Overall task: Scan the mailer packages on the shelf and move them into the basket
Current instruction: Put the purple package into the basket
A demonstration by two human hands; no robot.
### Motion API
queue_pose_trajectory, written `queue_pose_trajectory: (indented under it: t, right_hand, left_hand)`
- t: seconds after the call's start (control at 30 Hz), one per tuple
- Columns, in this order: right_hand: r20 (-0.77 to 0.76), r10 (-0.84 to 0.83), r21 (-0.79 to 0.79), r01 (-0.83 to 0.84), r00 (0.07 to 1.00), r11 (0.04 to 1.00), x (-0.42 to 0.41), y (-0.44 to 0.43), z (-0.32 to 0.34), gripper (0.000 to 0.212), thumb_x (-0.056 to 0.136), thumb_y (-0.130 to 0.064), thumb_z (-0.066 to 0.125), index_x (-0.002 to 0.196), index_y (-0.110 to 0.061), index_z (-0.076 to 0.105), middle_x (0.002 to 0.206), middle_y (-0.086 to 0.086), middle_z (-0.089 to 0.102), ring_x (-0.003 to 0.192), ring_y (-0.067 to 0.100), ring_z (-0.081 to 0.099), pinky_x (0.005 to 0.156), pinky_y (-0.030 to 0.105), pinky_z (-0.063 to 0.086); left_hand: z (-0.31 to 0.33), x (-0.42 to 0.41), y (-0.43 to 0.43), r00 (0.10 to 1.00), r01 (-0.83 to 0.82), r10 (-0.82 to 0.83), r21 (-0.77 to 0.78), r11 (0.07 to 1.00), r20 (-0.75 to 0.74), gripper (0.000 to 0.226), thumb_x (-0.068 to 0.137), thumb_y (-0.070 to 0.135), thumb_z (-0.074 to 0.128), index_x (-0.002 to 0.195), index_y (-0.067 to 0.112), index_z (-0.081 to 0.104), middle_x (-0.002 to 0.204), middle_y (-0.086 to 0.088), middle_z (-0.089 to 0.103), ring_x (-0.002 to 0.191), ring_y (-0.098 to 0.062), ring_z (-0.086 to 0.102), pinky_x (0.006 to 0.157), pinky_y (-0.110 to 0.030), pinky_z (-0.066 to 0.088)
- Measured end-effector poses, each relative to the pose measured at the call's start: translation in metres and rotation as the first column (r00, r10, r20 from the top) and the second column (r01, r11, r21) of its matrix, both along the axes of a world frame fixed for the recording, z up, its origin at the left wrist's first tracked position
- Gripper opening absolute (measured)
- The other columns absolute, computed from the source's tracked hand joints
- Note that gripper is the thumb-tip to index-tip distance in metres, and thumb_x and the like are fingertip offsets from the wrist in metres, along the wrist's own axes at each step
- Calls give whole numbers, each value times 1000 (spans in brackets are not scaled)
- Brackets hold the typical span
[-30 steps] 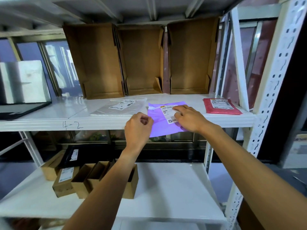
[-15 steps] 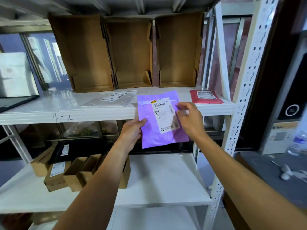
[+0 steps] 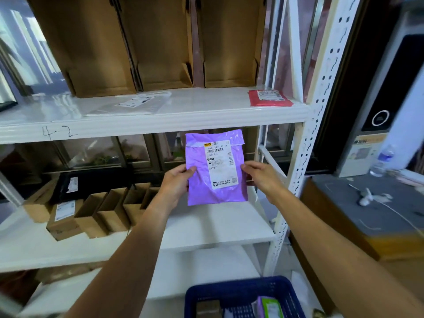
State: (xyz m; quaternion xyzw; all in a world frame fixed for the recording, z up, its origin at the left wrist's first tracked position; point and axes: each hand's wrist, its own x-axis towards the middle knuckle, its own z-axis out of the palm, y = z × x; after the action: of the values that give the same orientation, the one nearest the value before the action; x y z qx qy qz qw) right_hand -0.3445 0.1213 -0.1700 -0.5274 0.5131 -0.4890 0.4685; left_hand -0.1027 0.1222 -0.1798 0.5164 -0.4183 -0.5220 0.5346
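I hold a purple mailer point(image 3: 202, 193) upright in front of the shelf, its white label facing me. My left hand point(image 3: 176, 180) grips its left edge and my right hand point(image 3: 261, 175) grips its right edge. On the upper shelf point(image 3: 146, 125) lie a clear white mailer point(image 3: 135, 105) at the middle and a red mailer point(image 3: 268, 99) at the right end. A blue plastic basket point(image 3: 243, 292) sits at the bottom of the view, below my hands, with some items inside.
Three open cardboard boxes point(image 3: 160, 42) stand at the back of the upper shelf. Several small cardboard boxes point(image 3: 98, 212) and a black parcel point(image 3: 91, 182) sit on the lower shelf. A white upright post point(image 3: 305, 143) bounds the shelf's right side. A grey-topped table point(image 3: 367, 207) stands at right.
The purple mailer has come off the upper shelf and now hangs lower, in front of the shelf, held by both hands. The view has tilted down, bringing the blue basket into sight.
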Motion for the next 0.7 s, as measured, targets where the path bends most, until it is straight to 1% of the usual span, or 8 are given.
queue_pose_trajectory:
  t: [0.07,0.13,0.27,0.33,0.4,0.47,0.6,0.7]
  right_hand:
    - [-14,-3,26,3,1000,1000,-3,5,-12,17,99,-14,58,103,-6,72,84,3,70,70,14,62,65,25,53]
    - [-27,-2,55,4,1000,998,-6,9,-26,15,98,-15,60,103,-9,73,89,5,71,74,16,63,70,29,53]
    - [-24,-38,129,41,999,991,-13,19,-58,12,96,-13,62,100,-12,73,95,9,72,75,18,64,68,28,54]
    - [-33,-46,164,51,998,985,-17,23,-76,13,95,-13,62,101,-9,73,98,13,72,74,18,63,68,28,53]
    - [-55,-50,195,60,997,979,-22,29,-92,15,95,-13,63,103,-6,73,96,12,72,73,18,63,68,29,51]
    - [-86,-64,226,82,994,971,-28,37,-106,15,95,-12,62,103,-5,73,91,6,72,72,17,64,68,28,50]
    - [-111,-83,287,112,990,951,-42,52,-134,16,96,-10,61,102,-4,74,88,4,73,73,18,65,68,30,51]
    - [-111,-101,330,133,989,935,-51,61,-153,14,96,-9,61,101,-5,74,87,2,73,71,17,65,62,26,51]
  left_hand:
    - [-12,0,3,1000,4,-5,15,1000,10,16,98,16,63,109,10,72,110,-13,74,91,-26,68,74,-30,54]
    - [-26,-1,7,999,13,-14,37,999,34,13,97,16,63,106,13,73,110,-13,74,89,-25,68,73,-29,54]
    - [-56,-4,16,998,32,-39,108,994,55,11,96,17,65,103,17,73,108,-10,75,92,-25,68,86,-36,54]
    - [-70,-8,19,997,23,-33,138,990,74,9,96,16,66,102,17,73,102,-8,76,89,-25,68,87,-38,54]
    - [-83,-12,24,994,25,-41,156,987,99,7,95,17,66,97,18,73,92,-4,76,83,-24,67,84,-37,53]
    - [-97,-17,29,990,52,-75,182,982,122,7,96,17,66,96,19,73,88,0,75,80,-22,66,81,-35,52]
    - [-124,-29,38,975,107,-148,229,968,168,13,95,16,66,106,14,73,95,-1,76,79,-18,69,79,-34,56]
    - [-139,-39,44,971,133,-179,265,955,158,15,95,13,66,108,13,73,94,-2,75,74,-16,68,68,-28,57]
